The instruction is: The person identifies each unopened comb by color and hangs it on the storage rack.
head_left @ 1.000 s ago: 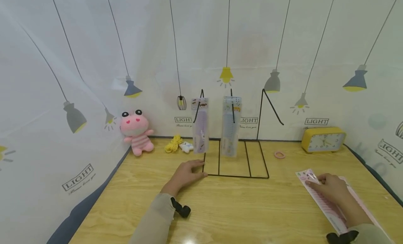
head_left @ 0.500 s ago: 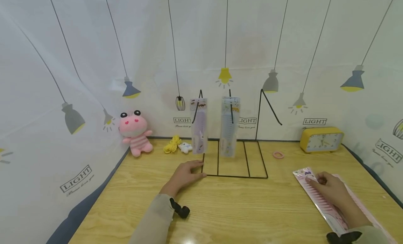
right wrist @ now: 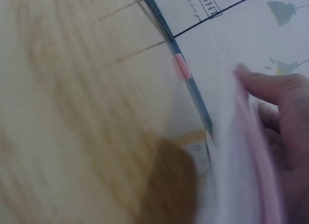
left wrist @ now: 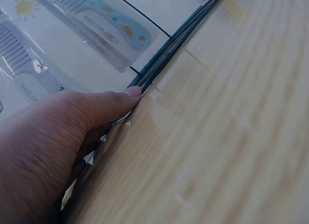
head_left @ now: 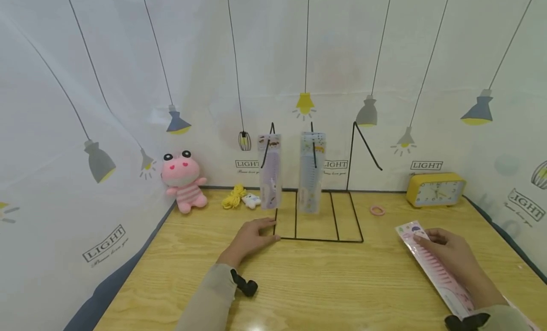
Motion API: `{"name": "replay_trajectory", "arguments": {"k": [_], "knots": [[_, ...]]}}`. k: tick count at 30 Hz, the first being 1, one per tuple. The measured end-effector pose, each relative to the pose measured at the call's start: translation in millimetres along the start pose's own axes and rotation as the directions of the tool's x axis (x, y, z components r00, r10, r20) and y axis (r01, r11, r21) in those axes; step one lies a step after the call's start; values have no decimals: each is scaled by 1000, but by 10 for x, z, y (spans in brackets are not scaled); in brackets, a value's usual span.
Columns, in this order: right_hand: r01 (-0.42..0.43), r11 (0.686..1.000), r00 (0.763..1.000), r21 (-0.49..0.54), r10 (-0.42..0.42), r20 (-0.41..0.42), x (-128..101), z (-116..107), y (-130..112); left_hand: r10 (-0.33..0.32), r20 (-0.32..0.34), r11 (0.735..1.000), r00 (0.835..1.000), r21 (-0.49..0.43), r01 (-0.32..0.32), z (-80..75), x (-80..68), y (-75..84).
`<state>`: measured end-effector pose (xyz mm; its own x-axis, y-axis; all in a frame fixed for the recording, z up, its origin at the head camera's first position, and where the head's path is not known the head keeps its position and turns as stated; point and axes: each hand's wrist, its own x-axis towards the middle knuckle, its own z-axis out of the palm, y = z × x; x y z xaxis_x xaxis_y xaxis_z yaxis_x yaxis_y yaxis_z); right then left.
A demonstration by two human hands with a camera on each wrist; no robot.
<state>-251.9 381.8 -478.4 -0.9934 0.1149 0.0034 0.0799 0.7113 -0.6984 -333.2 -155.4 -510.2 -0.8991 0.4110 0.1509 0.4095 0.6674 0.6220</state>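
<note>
My left hand (head_left: 252,238) rests at the front left corner of a black wire rack (head_left: 319,239). Its thumb touches the front bar, as the left wrist view also shows, and the fingertips reach the left side bar. My right hand (head_left: 453,260) pinches a pink comb in clear packaging (head_left: 431,264) near its printed top, thumb in front. The comb slants up to the left over the table. In the right wrist view that package (right wrist: 231,156) is blurred. From the rack hang a packaged purple comb (head_left: 270,179) and packaged blue comb (head_left: 310,179).
The rack's right hook (head_left: 368,148) bears nothing. A pink ring (head_left: 377,210) and a yellow clock (head_left: 436,189) lie to its right. On the left are a pink plush toy (head_left: 184,181), yellow cord (head_left: 233,197) and a small white figure (head_left: 251,201).
My right hand has raised the pink comb slightly, up and left, uncovering more of its front. The other pink package beneath is now mostly hidden. My left hand stays at the rack.
</note>
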Motion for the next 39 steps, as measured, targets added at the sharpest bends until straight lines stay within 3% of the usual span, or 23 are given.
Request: {"name": "replay_trajectory", "arguments": {"k": [8,14,17,21,24,27,31,34,36,39], "knots": [[-18,994,999,111,22,-39,-24,-196,-155,12,-3,1000,1000,-2,-12,3,-2,-11],[74,964,992,256,-44,-122,-76,-365,-305,9,-6,1000,1000,-3,-9,4,-4,-21],[115,913,983,392,-47,-178,-92,-403,-415,7,-9,1000,1000,-3,-7,-2,-11,-9],[175,787,971,591,-38,-236,-122,-419,-610,6,-6,1000,1000,-4,-6,-6,-13,-2],[253,702,958,665,-83,-276,-146,-410,-776,9,-3,1000,1000,1,-9,-7,-4,0],[334,676,936,657,-154,-317,-166,-372,-926,7,-1,1000,1000,20,-7,-1,-1,1],[399,758,900,516,-218,-376,-176,-319,-1097,10,-1,1000,1000,28,-10,-3,11,-4],[431,782,877,450,-246,-413,-169,-287,-1205,10,0,1000,1000,20,-10,-5,11,-7],[463,754,863,466,-265,-430,-159,-265,-1269,7,0,1000,1000,20,-7,-4,11,-9],[523,665,841,533,-301,-450,-145,-226,-1374,9,-2,1000,1000,18,-9,0,12,-14]]}}
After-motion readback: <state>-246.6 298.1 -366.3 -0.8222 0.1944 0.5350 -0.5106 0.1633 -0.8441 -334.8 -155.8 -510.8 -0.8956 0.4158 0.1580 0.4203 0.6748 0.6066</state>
